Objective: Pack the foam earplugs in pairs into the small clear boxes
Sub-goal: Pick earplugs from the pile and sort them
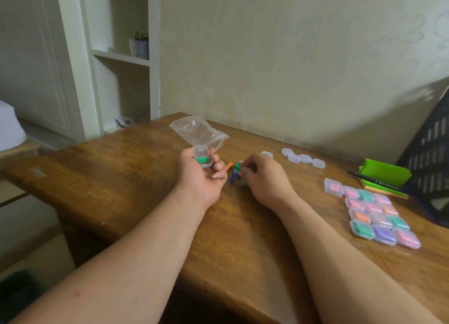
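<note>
Left hand (199, 175): palm up, fingers and thumb curled round a small clear box (201, 164), lid raised. One green earplug (203, 160) already lying inside, with room for its partner.

Right hand (263, 175): just right of the left, knuckles up, fingers curled down onto a heap of loose earplugs (234, 170) on the wooden table (145, 177), between the two hands. Fingertips against a loose green plug (237, 166), with an orange plug (229, 165) and a blue plug (234, 175) close against it. Gripped or only touched: cannot tell.

Beyond the left hand: clear plastic bag (199, 131), seemingly empty. Beyond the right hand: row of empty boxes (303, 158). Well to the right of the right hand: block of packed boxes (379, 214) in pink, teal, orange and purple. Behind it, a green notepad (386, 171) with a black pen (371, 179).

Judged step: fetching the second green to finish the pair.

Risks from here:
- Neighbour dragged up with the green, given so tight a heap. Result: a mismatched or overfull box.
- Foam squeezed too hard, then springing out of the pinch on the way across and rolling off over the table.
- Box tipped in the left palm during the drop, spilling the first green.
- Lid pressed down on a protruding plug end, so failing to latch.
</note>
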`<state>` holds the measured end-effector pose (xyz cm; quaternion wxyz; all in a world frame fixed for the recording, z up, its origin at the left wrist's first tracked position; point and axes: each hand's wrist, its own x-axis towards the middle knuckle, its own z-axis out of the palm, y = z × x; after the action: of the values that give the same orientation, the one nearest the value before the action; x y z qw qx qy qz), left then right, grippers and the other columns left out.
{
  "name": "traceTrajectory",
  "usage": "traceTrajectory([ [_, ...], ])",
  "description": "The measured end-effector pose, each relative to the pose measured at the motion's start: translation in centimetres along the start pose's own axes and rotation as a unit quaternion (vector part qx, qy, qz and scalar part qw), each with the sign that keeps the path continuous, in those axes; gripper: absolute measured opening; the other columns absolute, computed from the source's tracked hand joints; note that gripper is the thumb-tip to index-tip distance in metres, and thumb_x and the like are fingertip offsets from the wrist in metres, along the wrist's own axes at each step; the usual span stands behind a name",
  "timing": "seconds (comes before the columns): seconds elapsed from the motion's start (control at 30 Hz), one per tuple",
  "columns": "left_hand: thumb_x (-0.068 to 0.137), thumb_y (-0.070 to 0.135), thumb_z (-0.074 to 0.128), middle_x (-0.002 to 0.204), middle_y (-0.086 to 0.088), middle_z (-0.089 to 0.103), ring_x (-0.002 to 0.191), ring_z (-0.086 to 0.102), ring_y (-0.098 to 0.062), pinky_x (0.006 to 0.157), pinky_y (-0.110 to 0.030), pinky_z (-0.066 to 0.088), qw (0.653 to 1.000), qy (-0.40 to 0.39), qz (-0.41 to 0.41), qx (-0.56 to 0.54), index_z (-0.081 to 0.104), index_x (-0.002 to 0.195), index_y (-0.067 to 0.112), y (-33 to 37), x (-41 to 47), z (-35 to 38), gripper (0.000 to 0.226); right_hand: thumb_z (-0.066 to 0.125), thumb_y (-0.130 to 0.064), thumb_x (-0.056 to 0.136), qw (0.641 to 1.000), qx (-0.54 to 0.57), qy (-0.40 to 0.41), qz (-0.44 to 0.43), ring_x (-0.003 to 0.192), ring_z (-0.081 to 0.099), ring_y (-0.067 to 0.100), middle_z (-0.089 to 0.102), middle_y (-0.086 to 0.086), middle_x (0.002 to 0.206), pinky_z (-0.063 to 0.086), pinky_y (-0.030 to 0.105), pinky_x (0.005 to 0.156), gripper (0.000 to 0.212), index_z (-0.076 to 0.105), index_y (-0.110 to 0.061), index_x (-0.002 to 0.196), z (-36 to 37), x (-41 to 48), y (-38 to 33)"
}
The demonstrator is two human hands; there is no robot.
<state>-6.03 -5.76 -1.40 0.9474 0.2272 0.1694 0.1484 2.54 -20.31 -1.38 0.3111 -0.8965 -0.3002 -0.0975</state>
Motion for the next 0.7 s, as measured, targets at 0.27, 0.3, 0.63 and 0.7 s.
traceTrajectory([
  [0.27,0.109,0.032,0.043,0.073,-0.004,0.054,0.057,0.046,-0.015,0.051,-0.024,0.03,0.996,-0.038,-0.016,0.085,0.06,0.112,0.011,-1.0,-1.0,1.4,0.026,0.068,-0.018,0.104,0.975,0.179,0.128,0.018,0.078,0.061,-0.002,0.066,-0.013,0.09,0.041,0.006,0.058,0.005,0.071,-0.021,0.106,-3.0,-1.0,-1.6],
  [0.3,0.109,0.033,0.043,0.074,-0.004,0.054,0.058,0.046,-0.015,0.049,-0.024,0.031,0.994,-0.048,-0.02,0.097,0.059,0.114,0.013,-1.1,-1.1,1.5,0.026,0.069,-0.017,0.102,0.975,0.189,0.118,-0.002,0.075,0.062,-0.001,0.068,-0.011,0.089,0.042,0.006,0.059,0.006,0.073,-0.02,0.104,-3.1,-1.2,-2.4],
  [0.63,0.115,0.046,0.034,0.147,-0.022,0.064,0.141,0.06,-0.035,0.128,-0.048,0.035,0.992,-0.018,-0.044,0.113,0.065,0.139,0.005,-1.5,-1.9,1.7,0.057,0.07,-0.022,0.095,0.991,0.098,0.037,-0.078,0.093,0.062,0.006,0.056,-0.01,0.1,0.058,0.033,0.079,0.008,0.078,-0.026,0.097,-1.8,-2.3,-4.9],
  [0.7,0.115,0.045,0.034,0.148,-0.023,0.063,0.143,0.059,-0.036,0.128,-0.047,0.034,0.993,-0.016,-0.036,0.11,0.065,0.14,0.005,-1.5,-1.9,1.8,0.057,0.07,-0.022,0.095,0.992,0.094,0.04,-0.079,0.093,0.062,0.007,0.057,-0.009,0.1,0.058,0.036,0.081,0.008,0.078,-0.026,0.097,-1.8,-2.3,-4.9],
])
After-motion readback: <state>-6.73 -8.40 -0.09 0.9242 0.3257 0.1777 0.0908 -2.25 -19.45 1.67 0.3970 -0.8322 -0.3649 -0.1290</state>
